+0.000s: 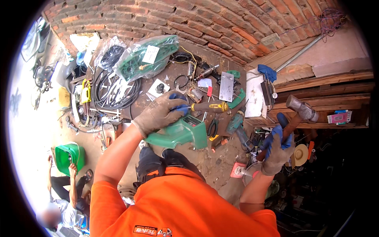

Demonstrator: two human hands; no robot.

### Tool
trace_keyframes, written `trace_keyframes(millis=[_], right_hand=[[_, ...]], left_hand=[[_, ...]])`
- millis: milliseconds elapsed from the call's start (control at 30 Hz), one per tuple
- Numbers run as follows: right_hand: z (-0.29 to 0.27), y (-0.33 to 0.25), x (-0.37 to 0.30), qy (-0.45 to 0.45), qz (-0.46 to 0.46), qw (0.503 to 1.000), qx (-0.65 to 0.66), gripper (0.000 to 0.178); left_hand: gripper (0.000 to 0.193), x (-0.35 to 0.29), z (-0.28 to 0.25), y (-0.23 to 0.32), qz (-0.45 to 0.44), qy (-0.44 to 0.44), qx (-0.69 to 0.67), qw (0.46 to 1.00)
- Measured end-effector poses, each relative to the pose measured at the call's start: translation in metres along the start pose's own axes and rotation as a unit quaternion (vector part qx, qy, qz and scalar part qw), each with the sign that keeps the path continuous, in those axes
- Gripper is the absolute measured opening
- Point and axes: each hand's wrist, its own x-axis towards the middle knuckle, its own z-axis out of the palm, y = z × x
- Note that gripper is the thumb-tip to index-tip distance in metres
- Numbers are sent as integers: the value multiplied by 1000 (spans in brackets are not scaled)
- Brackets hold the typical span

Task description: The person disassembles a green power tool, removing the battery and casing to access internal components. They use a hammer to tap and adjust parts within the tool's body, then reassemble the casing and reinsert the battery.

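My left hand (pixel 160 112), in a grey and blue work glove, is closed on a screwdriver (pixel 215 106). Its dark and yellow handle points to the right, above a green plastic power-tool housing (pixel 177 134). That housing lies under my left hand, at the table's near edge. Off to the right, my right hand (pixel 277 154), gloved as well, grips the handle of a hammer (pixel 302 108). The hammer's metal head is raised, pointing up and away, apart from the screwdriver. My left fingers hide the screwdriver's blade.
On the table (pixel 158 75) lie a bagged green part (pixel 146 59), coiled black cable (pixel 118 94), pliers (pixel 212 127), a metal plate (pixel 226 87) and a teal power drill (pixel 238 126). A brick wall (pixel 189 23) stands behind. Wooden shelving (pixel 323 94) is at right. A person (pixel 71 205) handles a green bucket (pixel 63 158).
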Motion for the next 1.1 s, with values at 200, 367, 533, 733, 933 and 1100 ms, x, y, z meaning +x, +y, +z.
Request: trace_keyframes(millis=[200,367,533,733,933,1100], right_hand=[[64,36,-5,-228,87,954,176,85],[96,26,-8,-157,176,967,92,41],[93,32,-11,-128,145,974,115,35],[86,29,-10,-127,138,973,133,38],[85,31,-11,-126,129,975,127,39],[88,30,-12,-122,124,980,101,42]], left_hand=[[37,11,3,3,6,-49,0,999],[72,13,3,-2,-16,-84,-80,993],[103,-1,1,-17,-91,-36,-114,989],[96,-12,-2,-12,-95,4,-4,995],[99,-17,-3,-4,-182,-17,-81,980],[98,-17,-3,-5,-181,-17,-80,980]])
